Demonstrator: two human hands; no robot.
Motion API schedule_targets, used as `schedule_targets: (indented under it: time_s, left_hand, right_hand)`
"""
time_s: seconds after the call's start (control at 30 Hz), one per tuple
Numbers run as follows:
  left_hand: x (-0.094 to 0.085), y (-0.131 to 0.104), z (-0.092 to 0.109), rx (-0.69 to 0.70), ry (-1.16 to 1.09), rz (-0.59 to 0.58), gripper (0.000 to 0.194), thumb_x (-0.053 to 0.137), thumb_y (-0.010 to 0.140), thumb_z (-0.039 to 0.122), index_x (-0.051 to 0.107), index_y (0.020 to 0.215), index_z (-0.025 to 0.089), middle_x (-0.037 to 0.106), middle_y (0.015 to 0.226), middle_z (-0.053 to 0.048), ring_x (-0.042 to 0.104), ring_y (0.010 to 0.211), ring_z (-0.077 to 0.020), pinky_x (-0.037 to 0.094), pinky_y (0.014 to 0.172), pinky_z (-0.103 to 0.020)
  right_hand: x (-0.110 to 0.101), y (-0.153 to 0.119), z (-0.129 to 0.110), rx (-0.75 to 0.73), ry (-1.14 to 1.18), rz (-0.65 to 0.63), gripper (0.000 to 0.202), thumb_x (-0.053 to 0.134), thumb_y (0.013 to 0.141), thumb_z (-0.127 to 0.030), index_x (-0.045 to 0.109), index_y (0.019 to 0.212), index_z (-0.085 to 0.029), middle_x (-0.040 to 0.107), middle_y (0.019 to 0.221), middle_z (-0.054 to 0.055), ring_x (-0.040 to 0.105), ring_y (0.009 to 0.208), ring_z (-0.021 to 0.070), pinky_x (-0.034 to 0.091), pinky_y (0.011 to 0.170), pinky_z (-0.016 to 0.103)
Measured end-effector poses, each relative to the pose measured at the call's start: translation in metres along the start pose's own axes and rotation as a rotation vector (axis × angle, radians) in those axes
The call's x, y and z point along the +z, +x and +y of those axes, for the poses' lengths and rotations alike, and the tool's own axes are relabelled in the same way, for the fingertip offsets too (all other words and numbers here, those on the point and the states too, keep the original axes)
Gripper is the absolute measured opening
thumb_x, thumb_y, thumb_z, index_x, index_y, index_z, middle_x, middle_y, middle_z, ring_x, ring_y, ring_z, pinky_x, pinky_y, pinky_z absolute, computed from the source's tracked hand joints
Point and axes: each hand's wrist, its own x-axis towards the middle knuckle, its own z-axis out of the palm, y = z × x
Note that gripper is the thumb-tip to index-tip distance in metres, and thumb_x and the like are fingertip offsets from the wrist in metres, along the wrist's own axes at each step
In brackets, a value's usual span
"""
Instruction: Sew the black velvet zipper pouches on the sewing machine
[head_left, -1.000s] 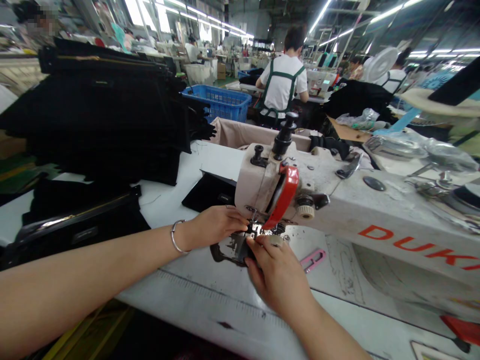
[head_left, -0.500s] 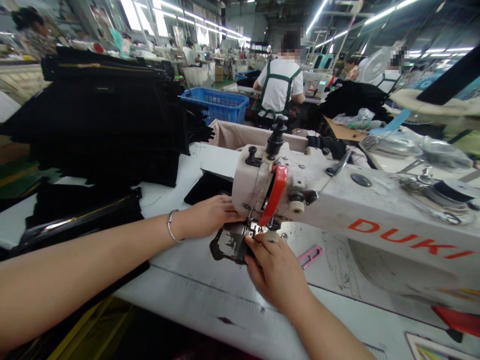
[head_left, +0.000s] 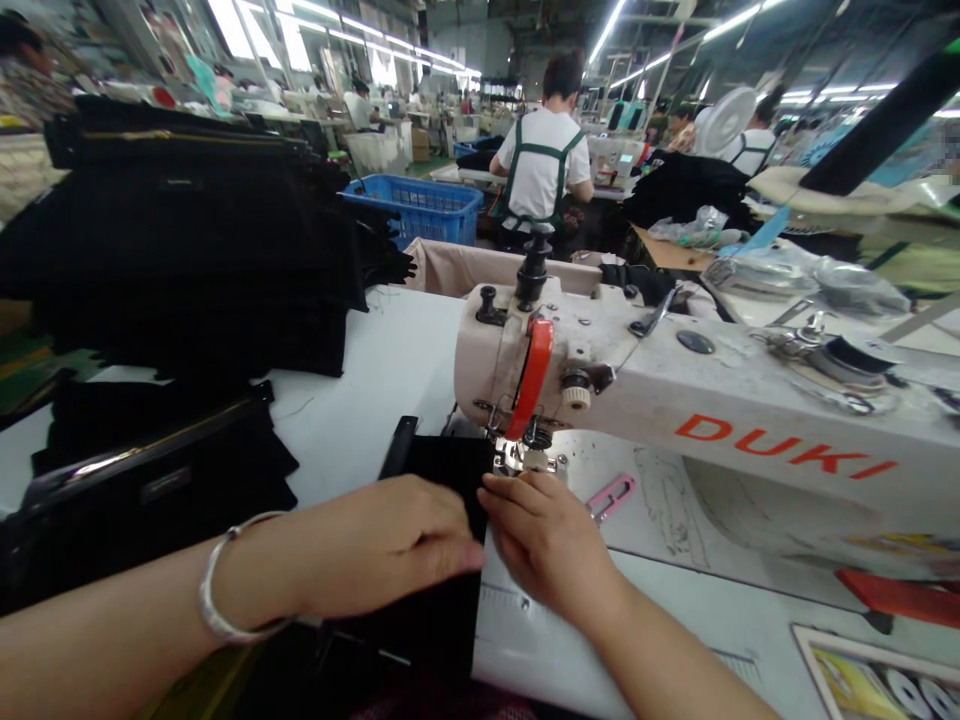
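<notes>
A black fabric piece (head_left: pixel 442 620) extends from the presser foot (head_left: pixel 517 455) of the sewing machine (head_left: pixel 637 370) down over the table's front edge. My left hand (head_left: pixel 375 545), with a silver bangle on its wrist, lies over the fabric. Its fingers are drawn together near the right edge of the piece, thumb pointing right. Just in front of the foot, my right hand (head_left: pixel 544 535) has its fingertips closed on that same edge. What lies beneath both sets of fingers is hidden. A dark strip (head_left: pixel 400 445) sticks out at the fabric's far left corner.
Tall stacks of black zippered pieces (head_left: pixel 187 250) stand at the left, with more black pieces (head_left: pixel 161 470) nearer me. Pink thread snips (head_left: pixel 613 495) lie right of the needle area. Behind the machine are a blue basket (head_left: pixel 424 205) and a co-worker's back (head_left: pixel 544 165).
A large black fabric piece now lies at the foot, where the metal plate showed before. My left hand has come back toward me onto it. My right hand stays near the foot.
</notes>
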Motion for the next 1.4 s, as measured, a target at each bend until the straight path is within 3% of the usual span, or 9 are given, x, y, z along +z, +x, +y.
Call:
schedule_targets:
  time_s: [0.1,0.23,0.43,0.63,0.77,0.9,1.07,1.2,1.4]
  left_hand:
    - [0.024,0.012,-0.024,-0.04,0.032,0.068,0.032,0.045,0.102,0.024,0.058,0.13,0.017,0.062,0.133,-0.01,0.056,0.125,-0.0209,0.045,0.106,-0.038]
    - [0.049,0.013,-0.043,-0.035,0.116,0.07,0.04,0.052,0.097,0.017,0.049,0.137,0.013,0.056,0.14,-0.013,0.049,0.134,-0.0235,0.04,0.113,-0.045]
    - [0.04,0.029,-0.059,0.019,0.15,0.014,0.029,0.054,0.096,0.017,0.057,0.125,0.011,0.059,0.133,-0.015,0.052,0.129,-0.0249,0.042,0.111,-0.043]
    - [0.027,-0.008,0.001,0.013,0.139,-0.087,0.052,0.062,0.092,0.046,0.055,0.132,0.014,0.057,0.138,-0.014,0.049,0.131,-0.03,0.042,0.11,-0.045]
    - [0.038,-0.045,0.04,-0.034,0.078,-0.004,0.025,0.051,0.098,0.02,0.064,0.119,0.017,0.067,0.119,-0.008,0.061,0.107,-0.0255,0.051,0.094,-0.043]
    - [0.05,-0.054,0.035,-0.111,-0.093,0.143,0.024,0.048,0.1,0.015,0.065,0.117,0.018,0.068,0.113,-0.005,0.06,0.105,-0.0191,0.052,0.093,-0.033]
    - [0.045,-0.05,0.026,-0.238,-0.251,0.111,0.026,0.048,0.099,0.012,0.064,0.117,0.022,0.067,0.113,-0.002,0.06,0.105,-0.0156,0.051,0.094,-0.029]
    - [0.047,-0.05,0.028,-0.265,-0.253,0.138,0.032,0.046,0.095,0.005,0.063,0.116,0.021,0.066,0.113,-0.003,0.059,0.106,-0.0162,0.049,0.096,-0.032]
    - [0.05,-0.053,0.03,-0.138,-0.246,0.21,0.017,0.055,0.096,0.012,0.065,0.107,0.02,0.065,0.102,-0.002,0.057,0.095,-0.016,0.05,0.085,-0.029]
  right_hand:
    - [-0.003,0.0,-0.002,-0.012,0.03,0.003,0.033,0.053,0.093,-0.012,0.064,0.123,-0.019,0.066,0.124,0.007,0.058,0.1,0.0239,0.053,0.086,0.044]
    - [-0.002,0.001,-0.003,0.005,0.024,-0.003,0.034,0.052,0.094,-0.012,0.063,0.125,-0.019,0.066,0.124,0.007,0.058,0.101,0.0244,0.053,0.088,0.045]
    - [0.003,0.005,0.003,0.058,-0.004,-0.022,0.037,0.051,0.094,-0.012,0.059,0.129,-0.015,0.061,0.132,0.012,0.057,0.11,0.0266,0.053,0.092,0.048]
    - [-0.015,-0.008,-0.011,0.161,0.202,-0.044,0.03,0.056,0.093,-0.011,0.066,0.119,-0.022,0.066,0.124,0.006,0.058,0.109,0.0236,0.05,0.095,0.045]
    - [-0.019,-0.034,-0.043,0.259,0.311,0.017,0.017,0.059,0.093,-0.012,0.069,0.1,-0.023,0.068,0.116,0.004,0.057,0.108,0.0219,0.047,0.096,0.043]
    - [-0.01,-0.053,-0.069,0.288,0.316,0.094,0.014,0.058,0.094,-0.012,0.067,0.096,-0.022,0.068,0.105,0.003,0.057,0.099,0.0204,0.045,0.089,0.04]
    - [0.0,-0.058,-0.08,0.243,0.243,0.089,0.019,0.058,0.096,-0.018,0.064,0.112,-0.024,0.067,0.097,0.004,0.056,0.09,0.0215,0.043,0.08,0.039]
    - [0.003,-0.059,-0.081,0.26,0.233,0.107,0.006,0.058,0.095,-0.018,0.063,0.097,-0.021,0.065,0.09,0.003,0.055,0.086,0.0208,0.041,0.077,0.038]
    - [0.006,-0.061,-0.08,0.168,0.125,0.058,0.017,0.056,0.097,-0.021,0.064,0.112,-0.024,0.066,0.102,0.003,0.052,0.091,0.022,0.039,0.079,0.039]
